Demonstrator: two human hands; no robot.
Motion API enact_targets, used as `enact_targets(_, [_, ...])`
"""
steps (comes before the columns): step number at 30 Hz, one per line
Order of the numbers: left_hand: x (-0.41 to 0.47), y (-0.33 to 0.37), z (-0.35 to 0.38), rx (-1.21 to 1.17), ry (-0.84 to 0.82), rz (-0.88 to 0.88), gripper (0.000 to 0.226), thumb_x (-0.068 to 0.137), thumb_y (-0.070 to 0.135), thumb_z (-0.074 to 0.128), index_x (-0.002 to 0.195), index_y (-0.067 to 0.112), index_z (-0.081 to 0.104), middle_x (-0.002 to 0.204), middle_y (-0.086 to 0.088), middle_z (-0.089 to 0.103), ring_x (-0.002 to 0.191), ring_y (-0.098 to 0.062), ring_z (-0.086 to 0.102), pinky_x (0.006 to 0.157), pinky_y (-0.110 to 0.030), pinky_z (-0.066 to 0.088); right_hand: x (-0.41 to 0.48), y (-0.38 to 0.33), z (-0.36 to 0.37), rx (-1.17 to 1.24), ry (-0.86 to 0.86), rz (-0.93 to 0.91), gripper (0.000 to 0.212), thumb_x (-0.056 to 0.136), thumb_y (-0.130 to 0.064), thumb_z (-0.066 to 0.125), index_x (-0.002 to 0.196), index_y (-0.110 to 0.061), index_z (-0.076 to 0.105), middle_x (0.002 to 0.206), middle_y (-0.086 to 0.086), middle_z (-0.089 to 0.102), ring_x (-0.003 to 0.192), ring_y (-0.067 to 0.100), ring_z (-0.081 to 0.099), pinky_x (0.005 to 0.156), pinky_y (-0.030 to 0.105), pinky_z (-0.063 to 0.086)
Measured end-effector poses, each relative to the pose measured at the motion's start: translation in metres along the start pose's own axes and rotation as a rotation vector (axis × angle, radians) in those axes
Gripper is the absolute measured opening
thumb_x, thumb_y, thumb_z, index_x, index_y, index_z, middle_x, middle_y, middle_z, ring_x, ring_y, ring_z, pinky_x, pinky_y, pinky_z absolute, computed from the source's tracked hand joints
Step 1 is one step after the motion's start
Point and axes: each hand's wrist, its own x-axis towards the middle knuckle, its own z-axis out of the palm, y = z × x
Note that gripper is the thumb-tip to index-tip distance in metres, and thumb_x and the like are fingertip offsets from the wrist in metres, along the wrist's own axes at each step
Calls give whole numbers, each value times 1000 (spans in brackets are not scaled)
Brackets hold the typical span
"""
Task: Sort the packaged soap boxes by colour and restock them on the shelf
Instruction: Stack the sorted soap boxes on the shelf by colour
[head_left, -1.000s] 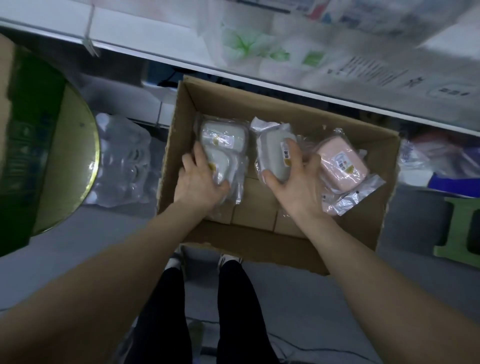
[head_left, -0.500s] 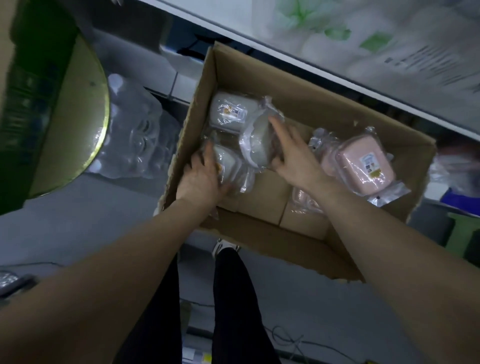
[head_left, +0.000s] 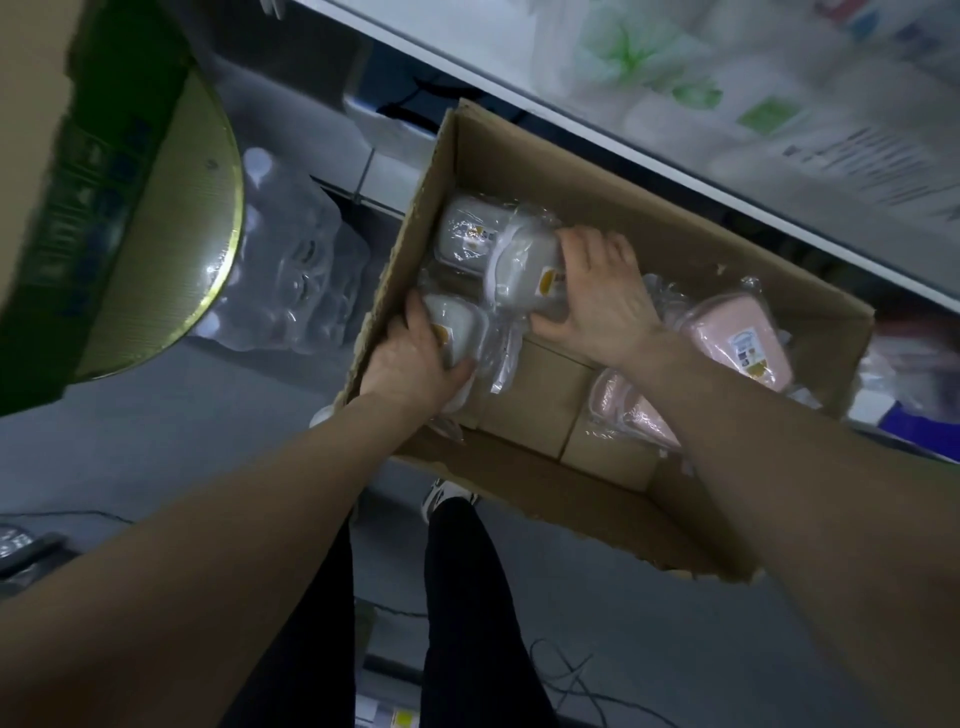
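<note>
An open cardboard box (head_left: 587, 499) on the floor holds plastic-wrapped soap boxes. My left hand (head_left: 413, 358) grips a white soap box (head_left: 457, 325) at the box's left wall. My right hand (head_left: 602, 296) holds another white soap box (head_left: 524, 267) tipped on edge, just right of a third white one (head_left: 465, 234) lying flat at the back left. A pink soap box (head_left: 737, 340) lies at the right side, and a second pink one (head_left: 634, 410) sits partly under my right forearm.
A white shelf edge (head_left: 675, 171) runs diagonally above the box, with blurred white packs on it. A wrapped pack of bottles (head_left: 296, 270) lies left of the box, beside a green and gold round tin (head_left: 156, 218). My legs and a cable are on the grey floor below.
My right hand carried its white soap box from the box's middle to the left, against the other white ones. My left hand stayed on its white box. The view tilted and moved closer.
</note>
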Motion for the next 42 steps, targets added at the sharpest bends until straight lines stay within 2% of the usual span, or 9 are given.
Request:
enact_targets(5, [-31, 14, -23, -92, -22, 44, 99, 81, 53, 67, 149, 8, 10, 138, -21, 38, 121, -40, 48, 100, -44, 40, -35, -15, -40, 105, 71, 227, 98, 84, -71, 49, 151, -9, 15, 130, 18, 44, 112, 33, 48, 93, 45, 45])
enact_targets(10, [-78, 22, -67, -101, 39, 184, 97, 78, 47, 72, 148, 9, 18, 135, -20, 39, 121, -37, 45, 99, -39, 39, -77, -37, -100, 76, 147, 266, 89, 89, -65, 32, 153, -5, 21, 129, 21, 48, 111, 38, 51, 88, 45, 46])
enact_targets(13, [-111, 20, -103, -74, 115, 258, 96, 75, 45, 73, 147, 10, 21, 134, -18, 41, 120, -37, 45, 100, -43, 41, -100, -57, -145, 101, 191, 260, 88, 89, -65, 36, 153, -6, 21, 126, 23, 50, 107, 40, 54, 82, 43, 48])
enact_targets(16, [-142, 12, -141, -11, 204, 304, 94, 73, 46, 72, 145, 12, 24, 132, -15, 44, 118, -35, 46, 98, -46, 43, -116, -79, -188, 136, 170, 256, 89, 90, -60, 50, 155, -10, 13, 128, 21, 48, 108, 39, 54, 78, 42, 47])
enact_targets(19, [-168, -1, -181, 60, 295, 336, 86, 75, 47, 71, 141, 11, 30, 130, -13, 48, 116, -34, 48, 95, -43, 44, -126, -103, -227, 122, 190, 229, 93, 84, -56, 62, 154, -11, 19, 124, 21, 50, 102, 40, 57, 74, 44, 50])
enact_targets(22, [-184, -21, -226, 75, 384, 373, 82, 75, 46, 71, 139, 9, 35, 128, -14, 50, 114, -36, 48, 94, -41, 41, -126, -127, -262, 101, 227, 190, 91, 82, -56, 65, 151, -13, 25, 124, 19, 51, 103, 38, 58, 79, 43, 51])
enact_targets(29, [-207, -73, -335, 39, 544, 462, 88, 72, 38, 76, 143, 11, 33, 130, -16, 43, 112, -39, 50, 88, -45, 46, -102, -204, -331, -6, 366, 107, 89, 82, -57, 62, 149, -12, 27, 129, 12, 49, 110, 30, 53, 88, 39, 46])
enact_targets(34, [-209, -111, -417, 117, 661, 581, 85, 70, 36, 76, 141, 11, 37, 127, -18, 47, 110, -38, 51, 92, -46, 47, -70, -264, -371, -72, 460, 66, 90, 81, -60, 57, 150, -12, 26, 136, 12, 44, 119, 31, 49, 98, 42, 45])
enact_targets(42, [-200, -144, -555, 279, 843, 746, 81, 72, 35, 74, 143, 16, 39, 138, -6, 49, 122, -30, 47, 101, -41, 38, -13, -328, -454, -192, 707, 80, 85, 79, -62, 50, 148, -14, 35, 130, 10, 49, 109, 32, 52, 90, 42, 46])
